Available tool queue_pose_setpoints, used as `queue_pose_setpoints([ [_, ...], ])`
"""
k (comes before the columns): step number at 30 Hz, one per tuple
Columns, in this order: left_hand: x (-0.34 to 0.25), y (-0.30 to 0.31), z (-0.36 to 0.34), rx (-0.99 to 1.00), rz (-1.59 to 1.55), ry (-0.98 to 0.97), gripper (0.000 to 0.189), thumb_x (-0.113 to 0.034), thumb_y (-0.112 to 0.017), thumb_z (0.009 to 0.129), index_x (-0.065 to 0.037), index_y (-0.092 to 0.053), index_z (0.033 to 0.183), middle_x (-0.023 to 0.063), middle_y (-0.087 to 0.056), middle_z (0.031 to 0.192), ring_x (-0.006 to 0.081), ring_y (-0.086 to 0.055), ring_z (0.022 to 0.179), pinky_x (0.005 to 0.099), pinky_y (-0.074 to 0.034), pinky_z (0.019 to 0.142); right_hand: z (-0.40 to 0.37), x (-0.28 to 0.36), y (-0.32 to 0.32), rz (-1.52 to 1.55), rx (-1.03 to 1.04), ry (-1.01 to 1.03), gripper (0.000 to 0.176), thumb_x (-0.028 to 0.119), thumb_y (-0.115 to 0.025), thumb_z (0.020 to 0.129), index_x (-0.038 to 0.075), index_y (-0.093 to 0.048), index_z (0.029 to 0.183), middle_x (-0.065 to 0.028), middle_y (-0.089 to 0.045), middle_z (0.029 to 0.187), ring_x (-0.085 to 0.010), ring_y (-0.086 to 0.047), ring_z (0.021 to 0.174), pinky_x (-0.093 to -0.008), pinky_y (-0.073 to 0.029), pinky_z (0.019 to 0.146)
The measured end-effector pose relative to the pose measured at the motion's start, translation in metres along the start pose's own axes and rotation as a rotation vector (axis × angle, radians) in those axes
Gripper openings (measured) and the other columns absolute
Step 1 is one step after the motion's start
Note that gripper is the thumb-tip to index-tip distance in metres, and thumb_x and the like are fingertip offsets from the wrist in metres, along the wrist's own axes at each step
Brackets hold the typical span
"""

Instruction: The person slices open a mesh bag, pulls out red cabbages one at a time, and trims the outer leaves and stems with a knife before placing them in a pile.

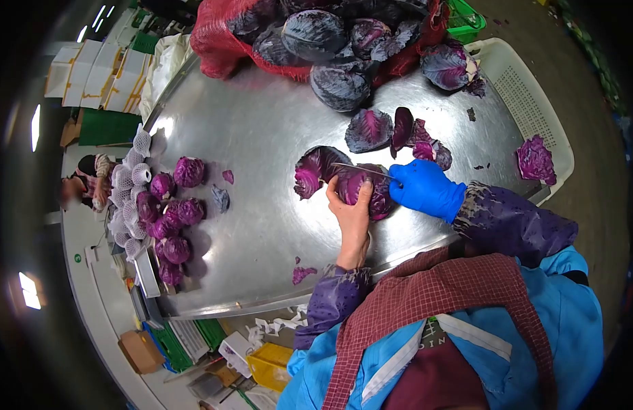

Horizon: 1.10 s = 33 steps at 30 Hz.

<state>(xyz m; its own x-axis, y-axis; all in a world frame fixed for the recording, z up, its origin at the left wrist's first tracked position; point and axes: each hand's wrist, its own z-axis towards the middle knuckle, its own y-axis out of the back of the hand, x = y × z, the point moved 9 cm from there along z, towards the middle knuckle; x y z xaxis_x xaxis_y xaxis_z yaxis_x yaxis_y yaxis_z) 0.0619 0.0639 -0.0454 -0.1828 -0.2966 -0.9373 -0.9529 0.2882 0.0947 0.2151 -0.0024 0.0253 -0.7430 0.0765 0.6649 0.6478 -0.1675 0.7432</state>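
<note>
A red cabbage (376, 198) rests on the metal table, near its front edge. My left hand (351, 217), which is bare, grips it from the near left side. In a blue glove, my right hand (426, 189) is closed around the handle of a knife (363, 170), whose thin blade lies across the top of the cabbage and points left. A loose dark outer leaf (323, 164) touches the cabbage's left side. Behind it lie more cut leaves (369, 130). The underside of the cabbage is hidden.
Several trimmed cabbages (171, 215) sit at the table's left end beside white foam nets (130, 191). A red mesh sack (217, 41) of untrimmed cabbages is at the back. A white basket (559, 147) stands right. Another person (94, 181) is far left.
</note>
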Motion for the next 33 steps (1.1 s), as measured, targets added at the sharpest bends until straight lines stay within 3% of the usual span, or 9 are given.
queue_pose_setpoints([
  [3,-0.003,-0.001,0.000,0.005,-0.073,-0.014,0.077,-0.035,-0.073,0.073,-0.007,-0.031,0.131,0.0197,-0.030,0.121,0.0296,-0.038,0.113,0.0391,-0.033,0.097,-0.004,-0.038,-0.017,0.259,0.086,-0.116,0.035,0.040,-0.061,0.077,0.005,-0.060,0.078,-0.0161,-0.060,0.067,-0.0327,-0.061,0.065,-0.0418,-0.048,0.058],
  [7,-0.010,-0.004,-0.013,0.018,0.106,-0.031,0.073,-0.036,-0.071,0.075,-0.010,-0.031,0.131,0.0204,-0.030,0.121,0.0307,-0.038,0.110,0.0394,-0.033,0.097,-0.003,0.015,0.013,0.071,0.055,-0.070,0.025,0.029,-0.060,0.075,0.004,-0.060,0.075,-0.0155,-0.061,0.068,-0.0337,-0.060,0.062,-0.0422,-0.048,0.058],
  [14,-0.023,-0.005,-0.024,-0.087,0.383,-0.085,0.071,-0.039,-0.068,0.079,-0.009,-0.030,0.130,0.0152,-0.035,0.119,0.0258,-0.044,0.108,0.0374,-0.041,0.090,-0.006,-0.019,0.003,0.042,0.046,-0.080,0.021,0.025,-0.057,0.075,0.004,-0.060,0.075,-0.0183,-0.060,0.068,-0.0341,-0.060,0.064,-0.0404,-0.048,0.060],
  [16,-0.014,-0.011,-0.014,0.074,-0.112,-0.040,0.065,-0.026,-0.070,0.078,-0.008,-0.032,0.128,0.0157,-0.039,0.115,0.0268,-0.042,0.109,0.0371,-0.037,0.093,-0.010,-0.056,0.001,0.150,0.081,-0.178,0.018,0.021,-0.057,0.076,0.004,-0.061,0.076,-0.0160,-0.062,0.068,-0.0278,-0.062,0.062,-0.0373,-0.048,0.059],
  [18,-0.012,-0.006,-0.015,0.112,-0.339,0.099,0.057,-0.017,-0.068,0.079,-0.010,-0.035,0.125,0.0155,-0.043,0.117,0.0223,-0.053,0.100,0.0328,-0.050,0.083,-0.019,-0.101,0.010,0.431,0.009,-0.503,0.017,0.018,-0.059,0.076,0.002,-0.064,0.081,-0.0101,-0.063,0.069,-0.0191,-0.062,0.063,-0.0328,-0.048,0.060],
  [23,0.005,-0.027,-0.017,0.405,-0.797,0.318,0.059,-0.033,-0.065,0.080,-0.014,-0.034,0.127,0.0094,-0.042,0.124,0.0250,-0.052,0.107,0.0428,-0.052,0.084,-0.006,-0.063,0.047,0.470,0.023,-0.467,0.033,0.027,-0.067,0.075,0.002,-0.060,0.095,-0.0092,-0.062,0.079,-0.0153,-0.060,0.072,-0.0296,-0.048,0.069],
  [28,-0.030,-0.028,-0.022,0.309,-0.680,0.101,0.058,-0.023,-0.064,0.080,-0.013,-0.032,0.127,0.0141,-0.043,0.121,0.0251,-0.054,0.104,0.0394,-0.052,0.086,-0.009,0.002,0.057,0.280,0.104,-0.258,0.040,0.029,-0.068,0.076,0.003,-0.058,0.105,-0.0111,-0.062,0.086,-0.0165,-0.060,0.079,-0.0305,-0.048,0.073],
  [32,-0.023,-0.021,-0.020,0.326,-0.633,0.105,0.070,-0.040,-0.069,0.072,-0.016,-0.035,0.129,0.0108,-0.042,0.126,0.0274,-0.049,0.112,0.0469,-0.048,0.091,-0.016,-0.027,0.051,0.903,0.177,-0.439,0.033,0.013,-0.070,0.074,-0.001,-0.060,0.102,-0.0051,-0.060,0.089,-0.0099,-0.055,0.082,-0.0258,-0.046,0.073],
  [33,-0.013,-0.027,-0.023,0.369,-0.820,0.264,0.072,-0.044,-0.067,0.072,-0.016,-0.034,0.130,0.0119,-0.041,0.127,0.0281,-0.049,0.112,0.0475,-0.048,0.091,-0.021,-0.048,0.056,0.902,0.140,-0.563,0.029,0.012,-0.071,0.073,0.000,-0.060,0.097,-0.0042,-0.060,0.087,-0.0093,-0.055,0.081,-0.0251,-0.047,0.073],
])
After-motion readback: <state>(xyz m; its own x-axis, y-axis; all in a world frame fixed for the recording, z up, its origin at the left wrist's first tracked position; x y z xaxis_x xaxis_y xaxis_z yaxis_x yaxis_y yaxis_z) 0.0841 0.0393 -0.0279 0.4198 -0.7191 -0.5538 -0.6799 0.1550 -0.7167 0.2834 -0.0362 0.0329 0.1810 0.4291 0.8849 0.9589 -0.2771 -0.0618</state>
